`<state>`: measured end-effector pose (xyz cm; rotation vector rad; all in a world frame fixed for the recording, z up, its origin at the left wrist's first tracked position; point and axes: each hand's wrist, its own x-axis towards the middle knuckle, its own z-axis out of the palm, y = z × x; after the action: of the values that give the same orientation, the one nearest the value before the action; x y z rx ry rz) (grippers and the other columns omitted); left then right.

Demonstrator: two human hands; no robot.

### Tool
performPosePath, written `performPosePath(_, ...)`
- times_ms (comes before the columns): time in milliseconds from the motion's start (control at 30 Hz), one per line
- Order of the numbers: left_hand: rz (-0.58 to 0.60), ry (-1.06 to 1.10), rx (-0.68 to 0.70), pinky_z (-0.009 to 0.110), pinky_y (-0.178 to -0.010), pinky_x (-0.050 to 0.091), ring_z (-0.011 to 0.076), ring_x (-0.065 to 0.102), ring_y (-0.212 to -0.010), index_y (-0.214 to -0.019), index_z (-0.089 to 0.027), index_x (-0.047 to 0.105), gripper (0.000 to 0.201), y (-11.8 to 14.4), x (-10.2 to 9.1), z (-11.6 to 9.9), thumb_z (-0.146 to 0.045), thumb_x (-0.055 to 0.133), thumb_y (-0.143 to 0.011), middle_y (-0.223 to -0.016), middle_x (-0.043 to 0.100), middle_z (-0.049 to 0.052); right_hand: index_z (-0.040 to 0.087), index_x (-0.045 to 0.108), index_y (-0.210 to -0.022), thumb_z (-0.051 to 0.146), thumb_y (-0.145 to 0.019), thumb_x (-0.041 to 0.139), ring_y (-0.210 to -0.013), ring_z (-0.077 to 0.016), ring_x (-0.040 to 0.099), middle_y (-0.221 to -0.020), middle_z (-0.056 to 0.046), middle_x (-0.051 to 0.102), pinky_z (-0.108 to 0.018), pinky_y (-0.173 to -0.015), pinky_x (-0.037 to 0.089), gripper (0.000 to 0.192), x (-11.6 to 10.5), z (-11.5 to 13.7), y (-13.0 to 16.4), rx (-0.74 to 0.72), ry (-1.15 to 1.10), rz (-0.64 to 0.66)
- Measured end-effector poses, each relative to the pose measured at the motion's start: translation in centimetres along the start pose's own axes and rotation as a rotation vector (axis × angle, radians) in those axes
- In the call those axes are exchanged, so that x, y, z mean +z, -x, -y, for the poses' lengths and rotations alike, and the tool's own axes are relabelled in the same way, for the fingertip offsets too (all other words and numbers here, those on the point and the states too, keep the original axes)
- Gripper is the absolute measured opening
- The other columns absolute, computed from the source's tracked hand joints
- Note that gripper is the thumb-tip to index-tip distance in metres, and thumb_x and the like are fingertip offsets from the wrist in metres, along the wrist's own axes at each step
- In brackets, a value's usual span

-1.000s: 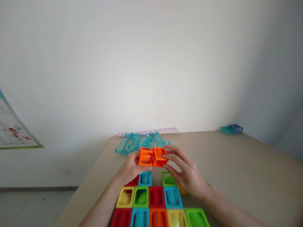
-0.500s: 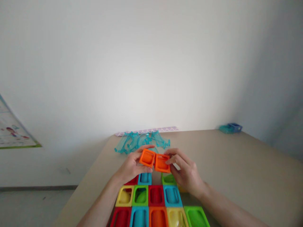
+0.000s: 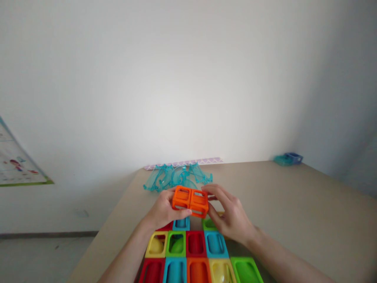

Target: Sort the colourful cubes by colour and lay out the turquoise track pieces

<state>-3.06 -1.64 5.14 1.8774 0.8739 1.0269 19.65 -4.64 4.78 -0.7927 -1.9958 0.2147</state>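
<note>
Two orange blocks (image 3: pixel 190 201) sit side by side, edges touching, held in the air just above the far end of a grid of coloured blocks. They lie between the person's two hands. The left hand (image 3: pixel 163 212) grips the left block from its outer side, thumb along the near lower edge and fingers curled round the far side. The right hand (image 3: pixel 231 216) closes on the right block, fingertips on its top far edge and thumb tucked under its near side. Both hands are clamped on the pair.

Each orange block is a squarish open frame with rounded corners and a window-like opening in its face. The two together form a short flat bar, tilted slightly down toward the right.

Directly beneath lies the grid of coloured blocks (image 3: pixel 194 255) flat on a beige table (image 3: pixel 294 212). The blocks are hollow frames in red, yellow, green, blue and orange, set edge to edge in rows. The nearest row runs off the bottom of the view, and the farthest row is partly hidden by the hands.

Beyond the hands, near the table's far edge, lies a heap of clear turquoise curved pieces (image 3: pixel 176 177). Behind it a thin patterned strip (image 3: pixel 188 162) lies along the wall. At the far right corner of the table sits a small blue and teal object (image 3: pixel 288 158), too small to make out. A poster (image 3: pixel 14 165) shows at the left edge.
</note>
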Motion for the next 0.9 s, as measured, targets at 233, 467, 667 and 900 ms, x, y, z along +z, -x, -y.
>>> performPosePath(233, -0.033, -0.001, -0.019, 0.031, -0.079, 0.051, 0.0212, 0.065, -0.085, -0.09, -0.016, 0.075, 0.024, -0.1, -0.2, 0.6, -0.027, 0.076, -0.069, -0.094, 0.073, 0.007, 0.021, 0.037, -0.136, 0.032, -0.083, 0.06, -0.09, -0.0212, 0.064, -0.116, -0.012, 0.063, -0.035, -0.078, 0.055, 0.059, -0.3, 0.3, 0.1, 0.103, 0.104, 0.092)
performPosePath(467, -0.236, 0.352, -0.057, 0.031, -0.077, 0.051, 0.0187, 0.066, -0.077, -0.083, -0.014, 0.075, 0.024, -0.3, -0.2, 1.7, -0.032, 0.078, -0.067, -0.083, 0.074, 0.006, 0.022, 0.037, -0.136, 0.031, -0.086, 0.058, -0.082, -0.0174, 0.064, -0.103, -0.007, 0.067, -0.031, -0.074, 0.053, 0.055, 0.0, 0.1, 0.0, 0.15, 0.106, 0.136)
performPosePath(667, -0.235, 0.877, -0.053, 0.038, -0.075, 0.053, 0.0202, 0.065, -0.075, -0.084, -0.019, 0.071, 0.047, -0.8, -1.3, 2.8, -0.053, 0.083, -0.054, -0.083, 0.072, 0.004, 0.021, 0.05, -0.126, 0.031, -0.087, 0.056, -0.071, -0.0145, 0.063, -0.097, -0.006, 0.068, -0.027, -0.067, 0.052, 0.042, -0.2, 0.0, -0.1, 0.169, 0.125, 0.205)
performPosePath(900, -0.105, 0.998, -0.165, 0.026, -0.051, 0.044, 0.0068, 0.043, -0.049, -0.072, -0.017, 0.059, 0.035, -0.8, -2.7, 3.8, -0.048, 0.074, -0.065, -0.067, 0.054, -0.001, 0.02, 0.062, -0.111, 0.031, -0.088, 0.055, -0.075, -0.0163, 0.065, -0.087, -0.004, 0.07, -0.026, -0.068, 0.049, 0.027, -0.1, -0.2, -0.1, 0.173, 0.174, 0.341)
